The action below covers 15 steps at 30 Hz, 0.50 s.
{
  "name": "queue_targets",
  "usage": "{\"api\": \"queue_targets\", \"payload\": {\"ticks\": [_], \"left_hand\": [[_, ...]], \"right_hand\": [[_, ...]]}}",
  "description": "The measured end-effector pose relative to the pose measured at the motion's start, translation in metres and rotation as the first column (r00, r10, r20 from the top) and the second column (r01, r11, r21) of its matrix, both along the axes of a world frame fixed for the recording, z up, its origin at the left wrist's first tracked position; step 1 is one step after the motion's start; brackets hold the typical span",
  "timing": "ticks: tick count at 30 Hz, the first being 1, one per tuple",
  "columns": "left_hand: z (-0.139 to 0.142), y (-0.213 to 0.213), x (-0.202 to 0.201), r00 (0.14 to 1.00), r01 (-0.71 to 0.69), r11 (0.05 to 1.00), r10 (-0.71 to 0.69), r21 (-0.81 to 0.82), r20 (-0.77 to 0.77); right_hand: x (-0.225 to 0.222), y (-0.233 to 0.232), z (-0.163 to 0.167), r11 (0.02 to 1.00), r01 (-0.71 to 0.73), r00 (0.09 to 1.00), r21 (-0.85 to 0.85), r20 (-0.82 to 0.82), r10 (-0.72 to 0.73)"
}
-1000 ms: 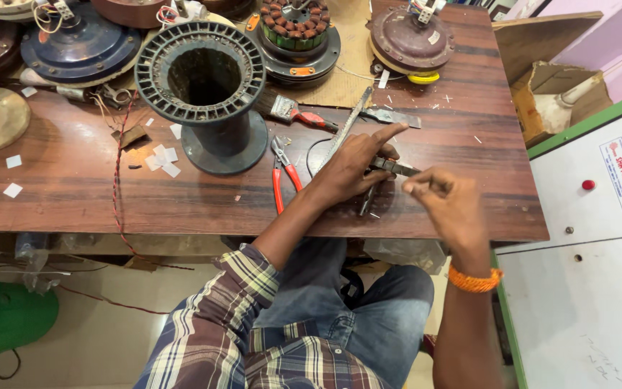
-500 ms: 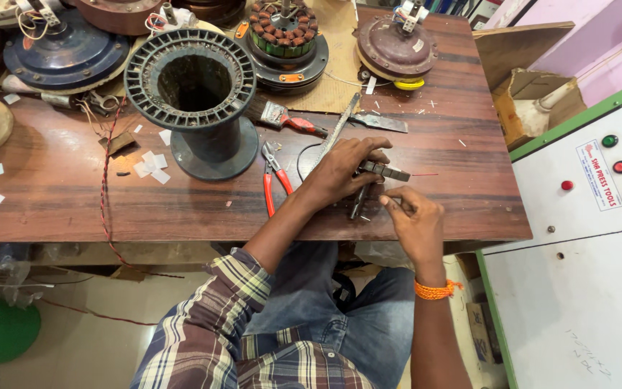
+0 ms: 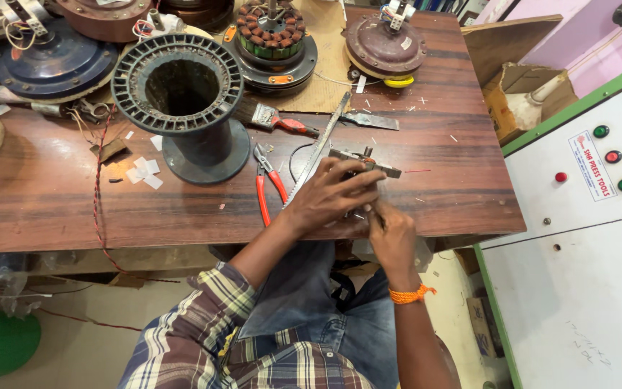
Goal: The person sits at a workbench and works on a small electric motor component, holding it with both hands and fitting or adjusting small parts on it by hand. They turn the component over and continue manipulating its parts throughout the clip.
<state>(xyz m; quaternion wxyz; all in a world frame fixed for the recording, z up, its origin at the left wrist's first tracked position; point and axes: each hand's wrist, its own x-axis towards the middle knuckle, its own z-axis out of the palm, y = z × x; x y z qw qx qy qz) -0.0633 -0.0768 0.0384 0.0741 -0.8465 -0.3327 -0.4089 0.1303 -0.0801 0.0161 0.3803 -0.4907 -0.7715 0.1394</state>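
On the right, a white control cabinet with green edging carries a small slanted white label printed in red, just left of its coloured buttons. Beyond it, far right, an open brown cardboard box sits beside the table.

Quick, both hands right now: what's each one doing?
Left hand: closed on the small metal part, steadying it on the wooden table.
Right hand: fingers pinched at the part's near side; what they hold cannot be told.
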Motion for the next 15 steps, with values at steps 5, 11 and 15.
{"api": "queue_targets", "payload": {"ticks": [5, 11, 15], "left_hand": [[-0.013, -0.005, 0.002, 0.989, -0.146, 0.988, 0.146, 0.042, -0.016], [-0.026, -0.011, 0.004, 0.965, -0.115, 0.981, 0.147, -0.156, 0.218], [-0.032, -0.016, 0.018, 0.803, -0.094, 0.914, 0.305, -0.395, 0.513]], "right_hand": [[0.023, -0.013, 0.034, 0.987, -0.073, 0.983, -0.145, 0.155, 0.096], [0.033, -0.010, 0.084, 0.964, -0.057, 0.991, -0.261, 0.104, 0.086], [0.004, 0.018, 0.098, 0.976, 0.039, 0.997, -0.215, 0.076, -0.023]]}}
